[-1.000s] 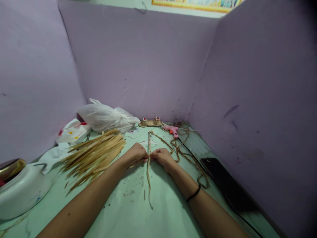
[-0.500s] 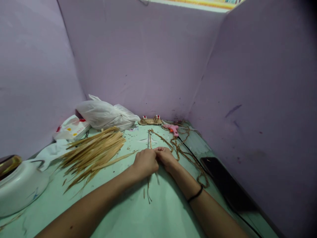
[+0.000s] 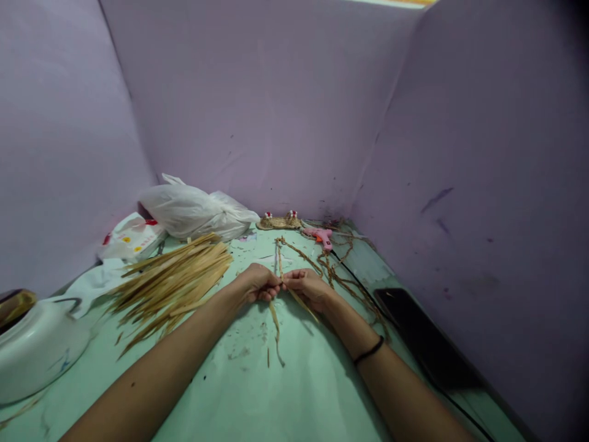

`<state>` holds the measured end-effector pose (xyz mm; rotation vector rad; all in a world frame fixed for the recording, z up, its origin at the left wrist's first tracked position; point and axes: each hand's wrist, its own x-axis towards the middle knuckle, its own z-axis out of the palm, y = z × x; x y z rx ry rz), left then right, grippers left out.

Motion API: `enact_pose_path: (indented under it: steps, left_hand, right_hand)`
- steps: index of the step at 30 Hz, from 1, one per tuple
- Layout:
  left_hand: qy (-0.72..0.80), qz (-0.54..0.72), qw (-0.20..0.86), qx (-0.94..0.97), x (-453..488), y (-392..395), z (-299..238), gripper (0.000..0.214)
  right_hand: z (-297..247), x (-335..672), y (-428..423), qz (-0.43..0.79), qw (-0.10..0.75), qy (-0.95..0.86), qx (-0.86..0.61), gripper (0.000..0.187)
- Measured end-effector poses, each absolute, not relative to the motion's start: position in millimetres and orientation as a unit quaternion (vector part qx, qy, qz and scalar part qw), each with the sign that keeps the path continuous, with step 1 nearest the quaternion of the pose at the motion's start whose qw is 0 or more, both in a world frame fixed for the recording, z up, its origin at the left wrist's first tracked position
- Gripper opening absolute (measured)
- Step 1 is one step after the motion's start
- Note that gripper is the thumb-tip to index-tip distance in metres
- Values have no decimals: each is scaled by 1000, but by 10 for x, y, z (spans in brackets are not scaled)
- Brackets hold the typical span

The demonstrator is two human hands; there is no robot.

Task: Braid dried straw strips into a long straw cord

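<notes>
Both hands meet at the middle of a pale green table [image 3: 257,399]. My left hand [image 3: 256,284] and my right hand [image 3: 307,286] are closed, pinching the same braided straw cord [image 3: 278,261] between fingertips. The cord runs away from the hands toward the back wall. Loose flat straw strands [image 3: 276,331] trail from the pinch toward me across the table. A black band circles my right wrist.
A pile of flat straw strips [image 3: 175,282] lies at the left. Behind it are a white plastic bag [image 3: 193,212] and a white packet [image 3: 133,238]. A pink glue gun [image 3: 319,236], tangled braid [image 3: 350,285], a dark phone [image 3: 414,325] and a white pot [image 3: 37,347] surround the hands. Purple panels wall three sides.
My left hand, which lay over the right hand's fingers half a second ago, has drawn back left. Both hands now pinch the cord side by side, and the loose strands show again.
</notes>
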<state>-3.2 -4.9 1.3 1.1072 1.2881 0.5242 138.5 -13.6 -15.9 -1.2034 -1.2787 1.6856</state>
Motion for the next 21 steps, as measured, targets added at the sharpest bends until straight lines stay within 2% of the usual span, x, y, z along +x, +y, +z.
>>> enact_pose_path:
  steps: [3,6,12,15,21]
  left_hand:
    - [580,221,616,486,-54,-22,-18,7]
    - [607,208,575,507,-48,-25,-38,12]
    - [646,221,515,518,55,-120,27,16]
    - [658,209,522,501,79,-135,55,19]
    - [626,216,578,476,-31,-64,-37,17]
  right_hand:
    - [-212,1377,-85,562,349,-584,-470,2]
    - [-261,1361,-63,449,348,-662,-489,5]
    - [-47,1371,-212,254,262,-708,-604,12]
    - [96,1332,-302,216,221,-694,-650,15]
    - [177,1168,-421,139,170,-755,-617,18]
